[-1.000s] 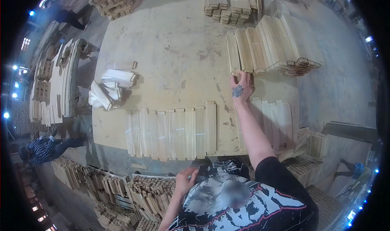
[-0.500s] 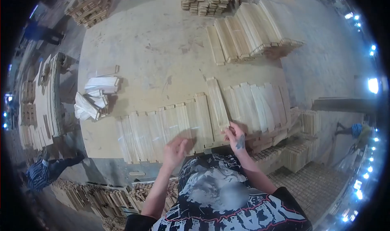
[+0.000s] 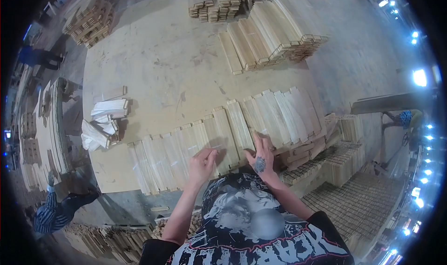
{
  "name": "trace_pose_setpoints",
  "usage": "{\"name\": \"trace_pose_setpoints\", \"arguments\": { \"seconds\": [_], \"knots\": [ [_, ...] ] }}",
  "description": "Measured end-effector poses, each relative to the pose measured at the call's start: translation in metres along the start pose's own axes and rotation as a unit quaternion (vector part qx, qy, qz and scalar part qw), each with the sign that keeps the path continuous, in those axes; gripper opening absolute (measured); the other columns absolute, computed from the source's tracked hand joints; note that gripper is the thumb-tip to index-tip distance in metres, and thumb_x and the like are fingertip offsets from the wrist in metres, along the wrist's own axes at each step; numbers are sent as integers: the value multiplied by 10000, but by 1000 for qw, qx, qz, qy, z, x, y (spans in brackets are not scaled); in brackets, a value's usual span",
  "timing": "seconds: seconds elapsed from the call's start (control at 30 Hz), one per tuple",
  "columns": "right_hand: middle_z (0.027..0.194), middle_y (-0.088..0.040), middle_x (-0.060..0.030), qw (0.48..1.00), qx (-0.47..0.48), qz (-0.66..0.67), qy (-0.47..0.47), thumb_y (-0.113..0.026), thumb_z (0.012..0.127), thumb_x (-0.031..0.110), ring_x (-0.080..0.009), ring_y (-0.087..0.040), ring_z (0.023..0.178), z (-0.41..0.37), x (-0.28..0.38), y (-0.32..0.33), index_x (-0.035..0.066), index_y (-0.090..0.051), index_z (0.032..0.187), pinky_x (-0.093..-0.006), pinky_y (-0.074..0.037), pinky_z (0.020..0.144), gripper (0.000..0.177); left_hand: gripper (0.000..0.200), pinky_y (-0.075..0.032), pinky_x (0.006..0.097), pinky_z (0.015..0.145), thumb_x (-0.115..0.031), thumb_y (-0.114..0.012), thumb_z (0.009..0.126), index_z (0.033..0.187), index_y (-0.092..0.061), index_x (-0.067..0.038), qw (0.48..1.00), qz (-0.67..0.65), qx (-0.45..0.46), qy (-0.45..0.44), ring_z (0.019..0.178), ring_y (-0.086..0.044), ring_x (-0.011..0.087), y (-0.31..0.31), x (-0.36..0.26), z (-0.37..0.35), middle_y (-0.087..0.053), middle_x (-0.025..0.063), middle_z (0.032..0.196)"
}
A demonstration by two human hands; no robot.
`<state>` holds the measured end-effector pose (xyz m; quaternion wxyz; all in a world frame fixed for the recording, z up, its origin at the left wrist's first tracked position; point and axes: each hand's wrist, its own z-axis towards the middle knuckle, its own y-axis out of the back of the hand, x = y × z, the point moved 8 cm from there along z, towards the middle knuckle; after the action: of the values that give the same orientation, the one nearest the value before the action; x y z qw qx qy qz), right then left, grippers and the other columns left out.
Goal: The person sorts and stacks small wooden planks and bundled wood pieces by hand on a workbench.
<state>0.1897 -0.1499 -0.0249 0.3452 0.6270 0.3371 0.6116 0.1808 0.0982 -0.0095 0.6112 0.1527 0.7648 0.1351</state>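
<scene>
A row of light wooden slats [image 3: 186, 144] lies side by side along the near edge of the worktable. One slat [image 3: 239, 125] now sits flat in the row, filling the space between its neighbours. My right hand [image 3: 261, 158] rests at the lower end of that slat, its fingers stretched and spread, thumb apart, holding nothing. Over the slats left of it, my left hand [image 3: 203, 165] has its fingers curled in, with the thumb near the fingertips. Nothing shows between them.
Stacked slats [image 3: 267, 32] stand on the far right of the table, beside another pile [image 3: 212, 4]. Whitish pieces [image 3: 102, 130] lie at the left. Wood stacks [image 3: 342, 162] flank the near right side. A co-worker in a striped shirt [image 3: 50, 216] is at lower left.
The slat my right hand gripped at an angle has come down into the row. That hand has let go and spread its fingers. The whole view has shifted slightly.
</scene>
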Motion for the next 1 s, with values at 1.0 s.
{"name": "trace_pose_setpoints", "arguments": {
  "seconds": [1.0],
  "knots": [
    [1079, -694, -97, 929, 194, 304, -85, -737, 910, 167, -167, -665, 900, 49, -86, 57, 62, -576, 1401, -316, -551, 789, 527, 540, -536, 479, 896, -269, -711, 862, 1268, -546, 46, 923, 260, -276, -69, 1075, -640, 401, -90, -61, 321, -614, 236, 1198]
  ]
}}
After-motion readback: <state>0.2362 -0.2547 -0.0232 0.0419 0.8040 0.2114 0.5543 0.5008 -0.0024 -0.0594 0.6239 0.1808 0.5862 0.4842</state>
